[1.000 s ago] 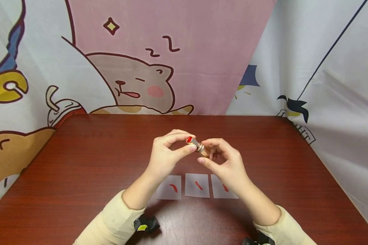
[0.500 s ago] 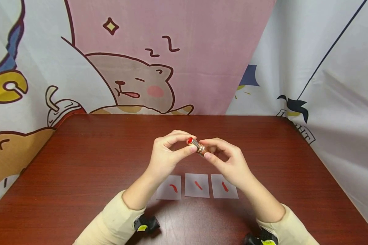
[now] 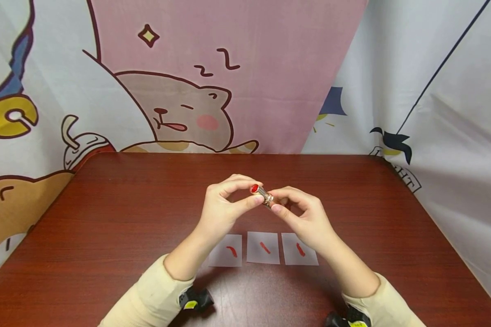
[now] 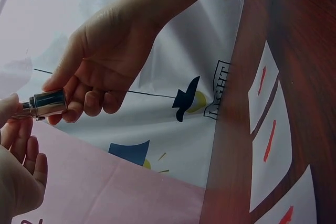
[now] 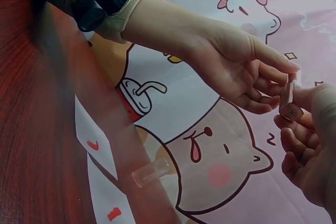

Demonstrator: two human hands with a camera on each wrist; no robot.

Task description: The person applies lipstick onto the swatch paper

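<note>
A shiny metallic lipstick [image 3: 263, 195] with a red tip is held above the table, tilted up toward the left. My left hand [image 3: 218, 206] pinches the tube near the red end between thumb and index finger. The base is pinched by my right hand [image 3: 311, 218], whose fingers partly hide it. In the left wrist view, the lipstick [image 4: 48, 103] bridges both hands' fingertips. The right wrist view shows the base end of the lipstick [image 5: 290, 109] between the fingers.
Below the hands lie three white paper squares: left [image 3: 218, 259], middle [image 3: 255, 256] and right [image 3: 290, 259], each with a red stroke. A clear cylinder, perhaps a cap [image 5: 151, 172], lies behind them. A cartoon-printed curtain [image 3: 278, 81] borders the brown table [image 3: 147, 195].
My right thumb has moved up onto the lipstick base, and the right hand has shifted, uncovering the right paper's stroke. The left hand has stayed nearly still.
</note>
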